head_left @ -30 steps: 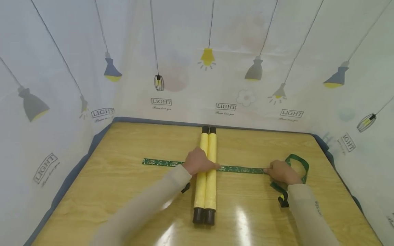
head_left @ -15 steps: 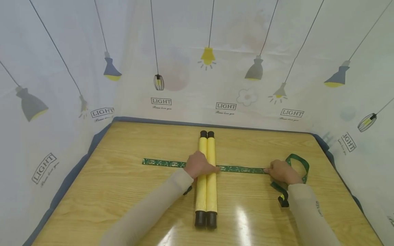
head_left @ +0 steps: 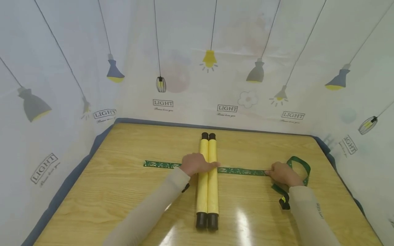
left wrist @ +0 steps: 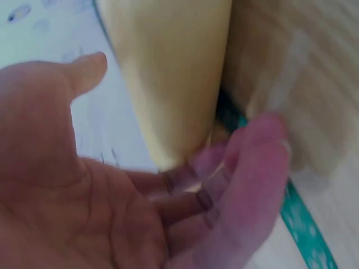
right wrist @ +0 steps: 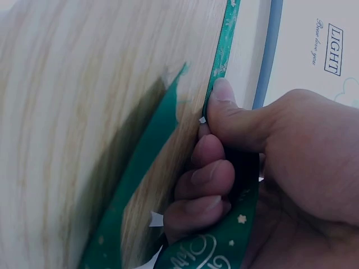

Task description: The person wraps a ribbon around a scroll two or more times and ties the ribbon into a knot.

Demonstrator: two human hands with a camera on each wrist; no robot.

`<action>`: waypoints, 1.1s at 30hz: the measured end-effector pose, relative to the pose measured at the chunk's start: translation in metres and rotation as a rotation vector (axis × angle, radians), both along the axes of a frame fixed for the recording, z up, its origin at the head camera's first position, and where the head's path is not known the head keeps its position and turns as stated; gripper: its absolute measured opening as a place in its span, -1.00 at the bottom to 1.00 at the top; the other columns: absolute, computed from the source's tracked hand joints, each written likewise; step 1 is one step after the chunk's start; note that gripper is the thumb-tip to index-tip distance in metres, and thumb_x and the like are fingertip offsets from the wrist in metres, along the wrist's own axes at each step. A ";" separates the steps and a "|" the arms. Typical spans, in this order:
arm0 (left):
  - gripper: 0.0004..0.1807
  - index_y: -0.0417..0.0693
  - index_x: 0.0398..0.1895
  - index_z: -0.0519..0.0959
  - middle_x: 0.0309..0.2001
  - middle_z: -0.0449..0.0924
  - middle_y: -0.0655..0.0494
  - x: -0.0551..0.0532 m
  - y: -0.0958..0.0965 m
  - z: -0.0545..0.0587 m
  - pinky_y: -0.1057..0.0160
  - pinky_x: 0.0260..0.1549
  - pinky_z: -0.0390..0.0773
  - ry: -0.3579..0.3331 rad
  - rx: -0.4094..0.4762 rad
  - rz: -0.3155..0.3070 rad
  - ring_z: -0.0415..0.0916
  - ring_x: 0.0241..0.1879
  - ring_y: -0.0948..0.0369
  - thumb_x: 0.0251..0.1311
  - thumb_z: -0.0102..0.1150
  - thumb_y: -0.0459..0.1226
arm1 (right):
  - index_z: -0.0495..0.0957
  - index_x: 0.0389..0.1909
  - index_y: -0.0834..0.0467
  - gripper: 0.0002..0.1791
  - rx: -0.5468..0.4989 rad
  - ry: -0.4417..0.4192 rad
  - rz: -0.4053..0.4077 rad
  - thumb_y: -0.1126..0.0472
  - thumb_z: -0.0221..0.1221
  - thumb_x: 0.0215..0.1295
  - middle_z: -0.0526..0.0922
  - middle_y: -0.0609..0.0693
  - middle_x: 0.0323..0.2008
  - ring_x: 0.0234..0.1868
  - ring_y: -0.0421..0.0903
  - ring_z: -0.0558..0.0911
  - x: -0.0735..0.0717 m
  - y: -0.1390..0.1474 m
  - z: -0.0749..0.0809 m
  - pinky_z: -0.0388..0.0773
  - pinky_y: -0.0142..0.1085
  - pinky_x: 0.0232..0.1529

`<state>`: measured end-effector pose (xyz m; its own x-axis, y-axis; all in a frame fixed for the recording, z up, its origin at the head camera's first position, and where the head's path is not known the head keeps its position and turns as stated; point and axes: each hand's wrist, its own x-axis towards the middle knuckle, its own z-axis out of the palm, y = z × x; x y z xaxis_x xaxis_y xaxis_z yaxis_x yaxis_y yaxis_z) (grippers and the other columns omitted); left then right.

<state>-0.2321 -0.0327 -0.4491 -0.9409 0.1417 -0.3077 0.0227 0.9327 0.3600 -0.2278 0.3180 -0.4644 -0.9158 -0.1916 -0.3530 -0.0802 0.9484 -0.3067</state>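
Two yellow tubes (head_left: 201, 194) with black end caps lie side by side, far end to near end, across a green printed ribbon (head_left: 243, 171) on the table. My left hand (head_left: 194, 164) holds the tubes near their middle. Its thumb reaches over their top, and its fingers curl against the left side of a yellow tube (left wrist: 174, 73) in the left wrist view. Fingertip contact there is blurred. My right hand (head_left: 281, 173) pinches the ribbon between thumb and forefinger, right of the tubes. More green ribbon (right wrist: 224, 241) runs through the right palm and loops out beyond the hand.
The wooden table (head_left: 123, 194) has a dark blue edging (head_left: 172, 121) along its back and sides. A pale curtain-like wall (head_left: 191, 27) with printed lamps surrounds it. A small black thing with a yellow patch (head_left: 284, 203) is just left of my right sleeve.
The tubes first slide towards the near edge and turn straighter. Since then my left hand shifts slightly left over them. The right hand keeps its pinch on the ribbon in place.
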 end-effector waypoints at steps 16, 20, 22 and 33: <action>-0.36 -0.09 0.14 0.65 0.30 0.44 -0.24 -0.013 -0.084 -0.012 -0.18 0.18 0.54 0.094 0.104 -0.177 0.27 0.40 -0.25 0.14 0.44 0.14 | 0.55 -0.22 0.39 -0.59 -0.006 -0.007 -0.008 0.06 0.05 0.58 0.61 0.12 -0.37 -0.37 -0.02 0.53 0.002 0.003 0.000 0.51 -0.15 -0.30; -0.39 0.03 0.20 0.63 0.24 0.43 -0.17 -0.015 -0.106 -0.015 -0.13 0.06 0.59 0.107 0.090 -0.215 0.33 0.26 -0.15 0.08 0.56 -0.02 | 0.55 -0.22 0.38 -0.59 -0.011 -0.007 -0.010 0.06 0.04 0.58 0.61 0.12 -0.38 -0.37 -0.02 0.53 0.003 0.003 0.001 0.51 -0.16 -0.30; -0.38 0.04 0.22 0.63 0.20 0.43 -0.15 -0.016 -0.117 -0.013 -0.11 0.02 0.58 0.097 0.097 -0.223 0.33 0.22 -0.14 0.05 0.58 -0.12 | 0.55 -0.22 0.38 -0.59 -0.014 -0.011 -0.014 0.06 0.04 0.59 0.61 0.12 -0.38 -0.37 -0.02 0.54 0.003 0.002 0.002 0.51 -0.16 -0.30; -0.40 0.04 0.18 0.62 0.24 0.36 -0.20 -0.018 -0.173 -0.007 -0.19 0.06 0.55 0.063 0.054 -0.163 0.31 0.22 -0.19 0.01 0.60 -0.28 | 0.52 -0.27 0.34 -0.61 -0.037 -0.003 -0.021 0.06 0.02 0.60 0.49 0.04 -0.48 -0.43 -0.06 0.49 0.007 -0.001 0.003 0.47 -0.20 -0.33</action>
